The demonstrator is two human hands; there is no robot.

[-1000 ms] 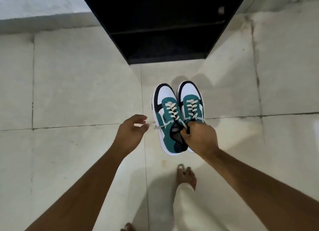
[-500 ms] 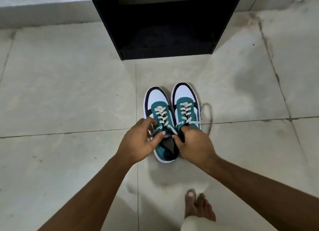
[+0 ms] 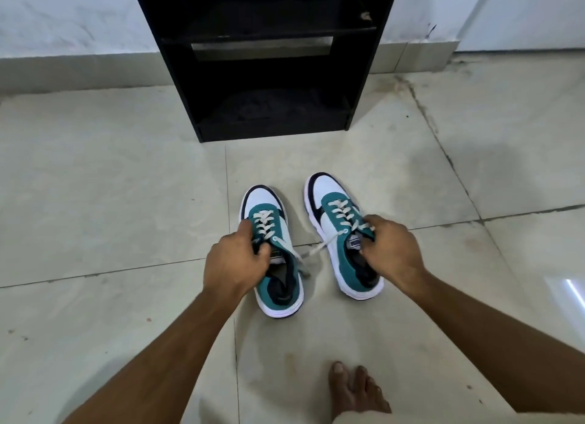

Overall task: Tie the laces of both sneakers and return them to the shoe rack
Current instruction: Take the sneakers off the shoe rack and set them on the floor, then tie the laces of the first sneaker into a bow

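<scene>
Standing on the floor: a bare foot [image 3: 354, 389] at the near edge of the tiled floor [image 3: 110, 202], with a pale trouser hem just beside it.
Left hand: the left hand [image 3: 235, 262] is curled around the tongue and collar of the left sneaker [image 3: 273, 252], thumb toward the eyelets, fingers tucked into the opening.
Right hand: the right hand [image 3: 391, 252] grips the right sneaker [image 3: 340, 233] the same way, at the tongue and collar.
Sneakers: both rest sole-down on the floor, side by side but apart, toes pointing at the rack; teal, white and navy uppers with cream laces.
Laces: threaded through the eyelets on both, but no bow shows; loose lace ends [image 3: 308, 254] trail across the floor between the two sneakers.
Done so far: judging from this, the pair is out of the rack and set down in front of the person; nothing is tied.
Left to do: both knots, then lifting the pair back to a shelf; the task looks barely begun.
Tongue labels: each tongue carries a small woven label [image 3: 355, 243]; the lettering is too small and blurred to read, so no brand can be named.
Other writing: none visible on the soles, floor or rack.
Shoe rack: the black shoe rack [image 3: 269, 59] stands beyond the toes against the white wall [image 3: 69, 15]; its lower shelf looks dark, with contents I cannot make out.
</scene>
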